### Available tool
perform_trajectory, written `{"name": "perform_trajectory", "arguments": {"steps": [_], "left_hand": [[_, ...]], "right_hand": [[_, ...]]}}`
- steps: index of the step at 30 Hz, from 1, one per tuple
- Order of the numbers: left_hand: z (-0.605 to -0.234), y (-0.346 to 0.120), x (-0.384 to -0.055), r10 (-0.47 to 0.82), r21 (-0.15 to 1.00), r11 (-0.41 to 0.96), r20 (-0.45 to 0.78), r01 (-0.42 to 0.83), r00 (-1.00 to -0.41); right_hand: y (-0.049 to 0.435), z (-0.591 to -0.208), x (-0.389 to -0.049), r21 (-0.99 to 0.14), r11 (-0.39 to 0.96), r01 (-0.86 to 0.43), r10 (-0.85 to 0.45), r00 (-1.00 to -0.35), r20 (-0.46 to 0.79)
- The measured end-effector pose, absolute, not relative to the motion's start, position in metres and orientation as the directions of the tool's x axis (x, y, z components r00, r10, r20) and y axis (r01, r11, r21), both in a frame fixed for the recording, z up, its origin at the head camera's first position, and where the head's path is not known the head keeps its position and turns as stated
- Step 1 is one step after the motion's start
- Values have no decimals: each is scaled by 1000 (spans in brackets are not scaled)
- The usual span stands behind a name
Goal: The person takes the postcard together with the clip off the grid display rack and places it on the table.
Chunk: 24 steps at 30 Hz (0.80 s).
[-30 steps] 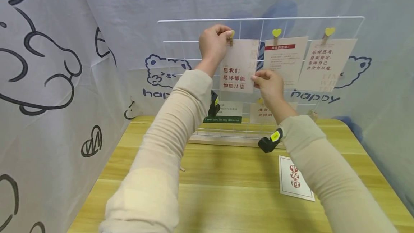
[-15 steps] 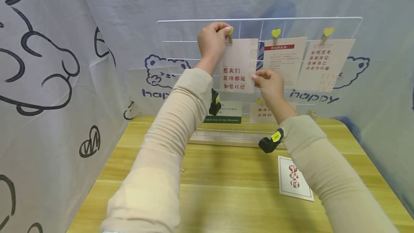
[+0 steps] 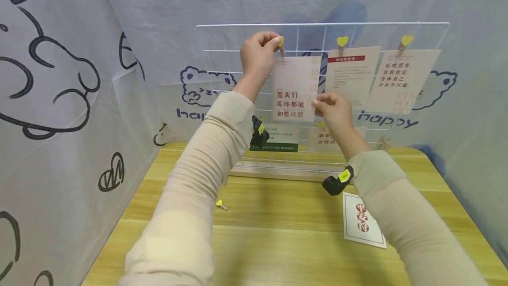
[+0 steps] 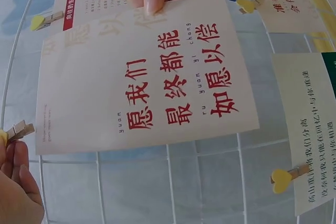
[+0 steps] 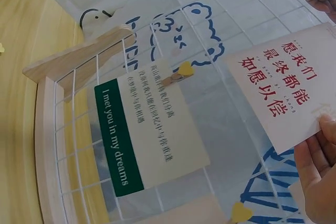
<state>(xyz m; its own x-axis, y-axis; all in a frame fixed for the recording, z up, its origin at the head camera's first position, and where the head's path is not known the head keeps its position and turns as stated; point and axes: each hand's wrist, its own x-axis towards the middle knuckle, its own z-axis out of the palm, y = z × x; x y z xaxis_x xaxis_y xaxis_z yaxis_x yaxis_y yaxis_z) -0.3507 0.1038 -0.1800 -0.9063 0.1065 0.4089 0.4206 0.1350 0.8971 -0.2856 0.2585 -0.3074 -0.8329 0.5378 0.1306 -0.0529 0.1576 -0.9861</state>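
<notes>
My left hand (image 3: 257,58) pinches a small wooden clothespin with a yellow heart (image 4: 22,129) at the top left of the white wire grid (image 3: 230,50). Between thumb and fingers, my right hand (image 3: 337,111) holds the right edge of a pale card with red characters (image 3: 293,80). In the left wrist view the clothespin sits just off the card's top edge, with a small gap between them. The card is in front of the grid. Whether the clothespin touches a wire I cannot tell.
To the right hang a red-banner card (image 3: 351,76) and another card (image 3: 405,78), both clipped. Lower down are a green-edged card (image 5: 152,129) and a card partly behind my right hand (image 3: 319,140). A bordered card (image 3: 359,220) and a loose heart clothespin (image 3: 221,205) lie on the table.
The card has moved down a little in my right hand. Its top edge has come away from the clothespin, which overlapped it before. The loose clothespin on the table shows more fully.
</notes>
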Motion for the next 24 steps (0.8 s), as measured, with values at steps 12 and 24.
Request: {"name": "perform_trajectory", "arguments": {"steps": [12, 24], "left_hand": [[-211, 93, -371, 104, 935, 91, 333, 343, -937], [-236, 72, -345, 150, 961, 16, 269, 275, -951]], "right_hand": [[263, -324, -270, -986, 162, -35, 525, -843, 116], [248, -320, -240, -985, 166, -36, 492, -863, 115]]}}
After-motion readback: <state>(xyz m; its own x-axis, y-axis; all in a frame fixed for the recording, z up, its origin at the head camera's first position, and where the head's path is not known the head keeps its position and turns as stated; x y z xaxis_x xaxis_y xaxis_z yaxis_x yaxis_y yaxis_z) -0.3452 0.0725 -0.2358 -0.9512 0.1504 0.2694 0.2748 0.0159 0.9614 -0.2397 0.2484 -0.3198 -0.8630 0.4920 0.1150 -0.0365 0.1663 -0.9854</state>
